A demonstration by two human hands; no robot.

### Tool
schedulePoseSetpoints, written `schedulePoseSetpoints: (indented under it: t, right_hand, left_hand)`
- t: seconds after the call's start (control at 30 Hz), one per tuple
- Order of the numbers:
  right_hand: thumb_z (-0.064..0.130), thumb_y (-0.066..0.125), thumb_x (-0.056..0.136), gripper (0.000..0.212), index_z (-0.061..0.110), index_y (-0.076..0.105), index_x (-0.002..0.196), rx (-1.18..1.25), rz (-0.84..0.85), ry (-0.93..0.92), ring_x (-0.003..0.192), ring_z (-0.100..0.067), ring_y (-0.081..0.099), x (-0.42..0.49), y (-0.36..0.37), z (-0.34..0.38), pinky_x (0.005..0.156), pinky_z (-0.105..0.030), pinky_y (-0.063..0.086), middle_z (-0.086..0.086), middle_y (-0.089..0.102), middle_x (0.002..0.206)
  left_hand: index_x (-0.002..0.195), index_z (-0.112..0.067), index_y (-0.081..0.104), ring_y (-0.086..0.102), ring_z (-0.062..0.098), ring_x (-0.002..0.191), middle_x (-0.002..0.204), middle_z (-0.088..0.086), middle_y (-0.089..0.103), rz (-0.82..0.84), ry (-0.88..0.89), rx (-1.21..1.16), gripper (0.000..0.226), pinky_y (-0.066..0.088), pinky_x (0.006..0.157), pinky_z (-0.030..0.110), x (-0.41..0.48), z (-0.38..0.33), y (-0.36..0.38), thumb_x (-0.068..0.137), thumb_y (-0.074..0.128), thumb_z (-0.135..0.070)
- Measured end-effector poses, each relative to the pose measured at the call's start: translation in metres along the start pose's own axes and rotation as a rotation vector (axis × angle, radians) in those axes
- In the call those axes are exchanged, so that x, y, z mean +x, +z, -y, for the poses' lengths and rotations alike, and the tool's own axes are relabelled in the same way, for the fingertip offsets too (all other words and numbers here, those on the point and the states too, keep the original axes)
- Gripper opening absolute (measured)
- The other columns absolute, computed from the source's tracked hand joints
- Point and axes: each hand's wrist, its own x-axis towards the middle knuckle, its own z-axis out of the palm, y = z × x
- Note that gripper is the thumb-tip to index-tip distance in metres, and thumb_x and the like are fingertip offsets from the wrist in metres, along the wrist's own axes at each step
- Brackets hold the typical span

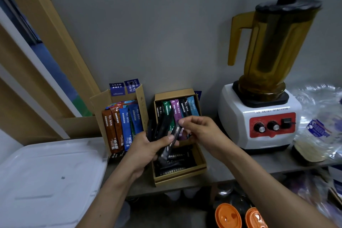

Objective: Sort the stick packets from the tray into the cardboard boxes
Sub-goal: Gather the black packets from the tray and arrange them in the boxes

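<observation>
A dimly lit grey wall point(166, 24) fills twelve o'clock, a wooden door frame point(61, 46) slants at ten o'clock, and a grey shelf point(231, 168) bears a blender point(262, 120) at two o'clock.

- Both bare forearms come up from the bottom edge, the left from lower centre, the right from the lower right corner, angling in toward each other.
- Left hand point(148, 147) sits palm inward, fingers curled round a bundle of dark stick packets point(167, 146), thumb point(169, 138) laid across the front.
- Right hand point(202, 131) hangs just beside it, wrist bent, back of the hand up.
- Right thumb and forefinger pinch together at the upper end of one packet in that bundle; the other fingers curl loosely underneath.
</observation>
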Motion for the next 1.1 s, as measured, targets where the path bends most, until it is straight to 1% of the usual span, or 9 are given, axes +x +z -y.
schedulePoseSetpoints:
  t: [0.1,0.27,0.43,0.5,0.57,0.67,0.73,0.9,1.1]
  right_hand:
    - [0.028,0.066,0.100,0.024,0.005,0.073,0.106,0.103,-0.126,-0.026,0.075,-0.015,0.068,0.001,-0.003,0.003,0.067,-0.028,0.056,-0.003,0.074,0.079]
    - [0.024,0.064,0.101,0.025,0.001,0.071,0.109,0.100,-0.171,-0.039,0.070,-0.008,0.065,-0.001,-0.004,0.001,0.060,-0.019,0.051,-0.001,0.075,0.083]
    - [0.029,0.065,0.100,0.029,0.004,0.071,0.112,0.196,-0.131,0.009,0.072,-0.010,0.067,-0.004,0.001,-0.001,0.061,-0.020,0.054,-0.007,0.073,0.087]
    - [0.033,0.074,0.094,0.033,0.005,0.072,0.111,0.155,-0.043,0.033,0.080,-0.017,0.069,-0.006,0.003,-0.002,0.074,-0.029,0.061,-0.010,0.071,0.092]
    - [0.028,0.078,0.089,0.032,0.004,0.072,0.109,0.045,0.021,0.038,0.091,-0.021,0.072,-0.009,0.006,-0.004,0.087,-0.039,0.062,-0.008,0.074,0.100]
    - [0.017,0.071,0.095,0.014,0.009,0.072,0.106,0.036,-0.013,-0.008,0.091,-0.020,0.075,-0.008,0.006,0.001,0.079,-0.035,0.061,-0.007,0.077,0.103]
    - [0.018,0.067,0.099,0.011,0.018,0.074,0.107,-0.186,-0.035,-0.073,0.091,-0.016,0.074,-0.007,0.001,0.006,0.076,-0.031,0.062,-0.003,0.076,0.103]
    - [0.035,0.073,0.093,0.010,0.036,0.072,0.103,-1.129,0.071,-0.296,0.103,-0.004,0.064,0.000,-0.001,-0.007,0.088,-0.032,0.058,0.016,0.069,0.108]
    - [0.032,0.063,0.099,0.018,0.028,0.076,0.111,-1.371,0.099,-0.535,0.112,-0.018,0.062,0.006,0.014,-0.029,0.090,-0.042,0.057,0.004,0.069,0.115]
  left_hand:
    - [0.109,-0.011,0.073,0.066,0.012,0.067,0.092,0.010,0.079,-0.062,-0.031,-0.059,0.028,0.038,0.052,0.021,0.001,0.002,-0.003,0.086,0.077,-0.027]
    - [0.108,-0.006,0.075,0.057,0.003,0.051,0.082,0.008,0.074,-0.078,-0.045,-0.113,0.021,0.032,0.044,0.016,0.000,0.007,-0.005,0.088,0.075,-0.015]
    - [0.102,-0.012,0.076,0.069,0.016,0.071,0.091,0.014,0.078,-0.115,-0.026,-0.077,0.019,0.043,0.056,0.025,-0.001,0.005,-0.006,0.084,0.080,-0.016]
    - [0.100,-0.014,0.075,0.076,0.023,0.084,0.095,0.011,0.080,-0.156,0.000,-0.090,0.019,0.058,0.069,0.033,-0.002,0.005,-0.003,0.082,0.081,-0.014]
    - [0.098,-0.015,0.076,0.077,0.024,0.093,0.097,0.009,0.080,-0.179,0.040,-0.073,0.021,0.061,0.083,0.042,-0.001,0.005,0.000,0.079,0.084,-0.013]
    - [0.097,-0.016,0.075,0.078,0.024,0.086,0.092,0.009,0.080,-0.206,0.103,-0.028,0.017,0.061,0.086,0.046,-0.002,0.004,0.002,0.081,0.083,-0.016]
    - [0.095,-0.017,0.075,0.077,0.020,0.076,0.081,0.008,0.079,-0.286,0.156,0.071,0.013,0.061,0.082,0.043,-0.001,0.004,-0.001,0.085,0.081,-0.023]
    - [0.081,-0.018,0.070,0.058,0.010,0.052,0.056,0.003,0.063,-0.318,0.149,0.159,0.025,0.045,0.060,0.029,0.003,0.007,-0.011,0.086,0.076,-0.042]
    - [0.099,-0.012,0.068,0.053,0.009,0.058,0.078,0.002,0.065,-0.237,0.014,-0.048,0.029,0.038,0.048,0.020,0.004,0.012,-0.012,0.093,0.068,-0.041]
